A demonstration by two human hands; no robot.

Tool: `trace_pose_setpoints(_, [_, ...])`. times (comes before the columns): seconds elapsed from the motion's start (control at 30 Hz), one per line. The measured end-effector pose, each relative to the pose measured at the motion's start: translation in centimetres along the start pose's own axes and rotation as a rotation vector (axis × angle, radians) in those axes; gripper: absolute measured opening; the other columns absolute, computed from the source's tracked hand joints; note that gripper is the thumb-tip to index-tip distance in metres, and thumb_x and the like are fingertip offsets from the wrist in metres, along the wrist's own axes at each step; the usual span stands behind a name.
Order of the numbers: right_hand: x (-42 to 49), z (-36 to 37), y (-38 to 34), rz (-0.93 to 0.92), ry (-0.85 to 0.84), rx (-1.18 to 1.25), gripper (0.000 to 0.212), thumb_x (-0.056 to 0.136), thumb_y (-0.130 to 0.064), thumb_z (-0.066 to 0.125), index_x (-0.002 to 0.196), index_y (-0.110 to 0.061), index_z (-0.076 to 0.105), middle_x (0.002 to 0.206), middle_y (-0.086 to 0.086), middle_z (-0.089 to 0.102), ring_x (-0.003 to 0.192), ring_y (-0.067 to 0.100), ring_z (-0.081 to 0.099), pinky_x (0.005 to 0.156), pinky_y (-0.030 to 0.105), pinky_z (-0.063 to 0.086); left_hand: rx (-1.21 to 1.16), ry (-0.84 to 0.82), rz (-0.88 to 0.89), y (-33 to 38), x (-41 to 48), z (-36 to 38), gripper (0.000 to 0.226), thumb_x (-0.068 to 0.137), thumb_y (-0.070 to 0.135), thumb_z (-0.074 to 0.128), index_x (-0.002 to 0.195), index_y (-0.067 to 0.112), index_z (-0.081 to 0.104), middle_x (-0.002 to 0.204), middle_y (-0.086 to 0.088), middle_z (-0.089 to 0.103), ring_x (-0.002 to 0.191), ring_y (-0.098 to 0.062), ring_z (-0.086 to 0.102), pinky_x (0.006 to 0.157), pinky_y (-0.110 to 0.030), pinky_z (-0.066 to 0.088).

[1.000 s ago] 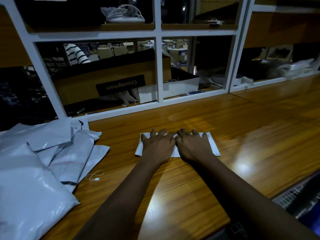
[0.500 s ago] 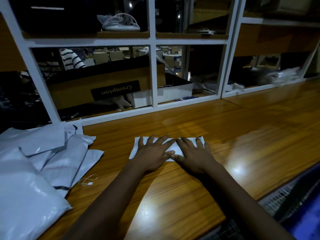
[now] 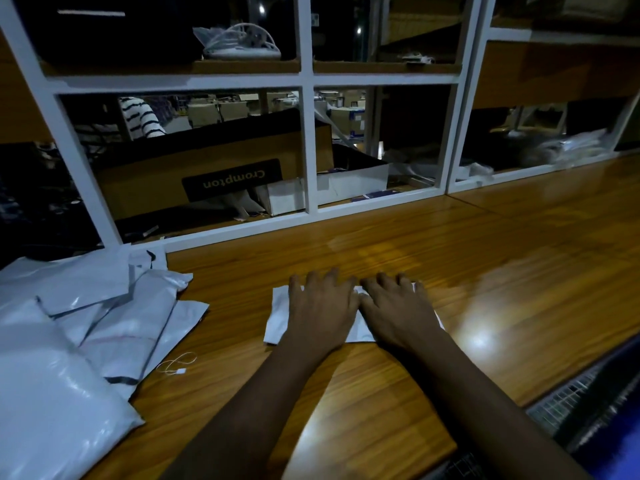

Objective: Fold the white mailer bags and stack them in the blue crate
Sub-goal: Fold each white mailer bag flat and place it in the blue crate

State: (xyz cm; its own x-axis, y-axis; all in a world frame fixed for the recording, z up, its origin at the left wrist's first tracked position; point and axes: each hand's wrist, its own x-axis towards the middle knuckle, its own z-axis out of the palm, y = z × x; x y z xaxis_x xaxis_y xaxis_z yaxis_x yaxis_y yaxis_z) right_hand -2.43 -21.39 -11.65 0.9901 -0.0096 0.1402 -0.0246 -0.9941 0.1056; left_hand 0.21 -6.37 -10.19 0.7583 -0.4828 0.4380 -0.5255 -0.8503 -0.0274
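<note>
A small folded white mailer bag (image 3: 278, 313) lies flat on the wooden counter (image 3: 485, 289) in front of me. My left hand (image 3: 320, 308) presses flat on its left half and my right hand (image 3: 398, 311) presses flat on its right half, side by side, fingers spread and pointing away from me. Most of the bag is hidden under both hands. A loose pile of unfolded white mailer bags (image 3: 79, 341) lies at the counter's left end. The blue crate (image 3: 620, 427) shows as a blurred blue shape with a mesh wall at the lower right, below the counter edge.
A white-framed shelf unit (image 3: 308, 133) rises along the back of the counter, holding a brown Crompton carton (image 3: 207, 171) and white boxes. A small white string tag (image 3: 176, 365) lies by the pile. A person in a striped sleeve (image 3: 142, 116) stands behind the shelves.
Both hands stay flat on the folded bag; their fingers have drawn closer together and the hands sit a little nearer each other. The camera has shifted slightly.
</note>
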Motion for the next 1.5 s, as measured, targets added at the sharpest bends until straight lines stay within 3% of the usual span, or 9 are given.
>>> trace_pose_setpoints(0.27, [1.9,-0.9,-0.1,0.151,-0.203,0.165,0.059,0.104,-0.051,0.016,0.159,-0.03,0.014,0.167,0.016,0.003,0.142,0.064,-0.001,0.11,0.077,0.002,0.083,-0.223,-0.038,-0.3,1.2,1.1,0.05,0.1,0.048,0.024,0.145,0.039,0.043,0.152,-0.006,0.043,0.131,-0.046,0.044,0.092,-0.08,0.028])
trace_pose_setpoints(0.43, [-0.6,-2.2,-1.2,0.152,-0.028,0.077,0.047,0.107,-0.042,0.025,0.15,-0.029,0.039,0.156,0.012,0.038,0.139,0.056,0.03,0.111,0.068,0.02,0.093,-0.206,-0.069,0.4,0.5,0.4,0.054,0.099,0.049,0.014,0.145,0.042,0.042,0.15,-0.005,0.046,0.132,-0.046,0.043,0.093,-0.082,0.024])
trace_pose_setpoints(0.6, [-0.7,-1.7,-1.5,-0.067,0.131,0.215,0.054,0.098,-0.042,0.017,0.105,-0.021,0.065,0.106,0.001,0.068,0.102,0.033,0.062,0.086,0.047,0.046,0.085,-0.208,-0.199,0.7,-0.1,-0.8,0.047,0.104,0.047,0.021,0.15,0.04,0.032,0.159,-0.007,0.03,0.144,-0.046,0.019,0.105,-0.077,0.009])
trace_pose_setpoints(0.8, [-0.6,-1.3,-1.6,-0.061,0.025,0.058,0.079,0.087,-0.051,-0.003,0.147,-0.027,0.041,0.147,0.002,0.049,0.131,0.045,0.043,0.106,0.067,0.026,0.017,-0.181,-0.219,-3.0,-0.7,-0.1,0.05,0.104,0.047,0.017,0.145,0.036,0.042,0.148,-0.003,0.046,0.134,-0.035,0.039,0.109,-0.057,0.03])
trace_pose_setpoints(0.93, [-1.0,-2.2,-2.8,-0.142,0.172,0.097,0.061,0.093,-0.038,0.02,0.13,-0.013,0.062,0.132,0.013,0.062,0.114,0.043,0.06,0.093,0.066,0.045,0.061,-0.201,-0.132,-1.7,-0.6,0.2,0.062,0.096,0.046,0.015,0.135,0.023,0.057,0.131,-0.015,0.06,0.122,-0.05,0.049,0.097,-0.059,0.043])
trace_pose_setpoints(1.1, [-0.2,-1.4,-2.7,-0.151,0.076,0.01,0.066,0.09,-0.039,0.015,0.13,-0.013,0.061,0.14,0.013,0.058,0.117,0.044,0.059,0.092,0.066,0.045,0.091,-0.198,-0.098,-2.1,-0.4,1.0,0.057,0.09,0.041,0.027,0.116,0.018,0.072,0.11,-0.019,0.07,0.095,-0.055,0.063,0.069,-0.064,0.052])
trace_pose_setpoints(1.3, [-0.3,-1.1,-3.1,-0.083,0.051,0.037,0.08,0.088,-0.043,-0.004,0.153,-0.016,0.035,0.16,0.009,0.035,0.142,0.041,0.035,0.108,0.068,0.025,0.063,-0.224,-0.13,-1.8,-0.4,1.0,0.057,0.1,0.045,0.009,0.155,0.035,0.021,0.161,-0.01,0.023,0.145,-0.046,0.021,0.11,-0.064,0.023])
trace_pose_setpoints(1.43, [-0.3,-1.3,-3.2,-0.066,0.037,0.05,0.056,0.104,-0.038,0.033,0.156,-0.016,0.029,0.159,0.009,0.035,0.142,0.04,0.034,0.11,0.066,0.025,0.071,-0.209,-0.127,-1.7,-0.6,0.6,0.057,0.1,0.045,0.012,0.154,0.034,0.026,0.159,-0.008,0.029,0.143,-0.044,0.027,0.109,-0.065,0.025])
trace_pose_setpoints(1.5, [-0.3,-1.4,-3.0,-0.052,0.023,0.081,0.061,0.102,-0.045,0.019,0.157,-0.018,0.026,0.16,0.007,0.033,0.144,0.037,0.033,0.112,0.064,0.024,0.055,-0.211,-0.106,-2.1,-0.6,0.5,0.058,0.1,0.05,0.006,0.153,0.037,0.026,0.16,-0.003,0.028,0.144,-0.038,0.025,0.111,-0.061,0.025])
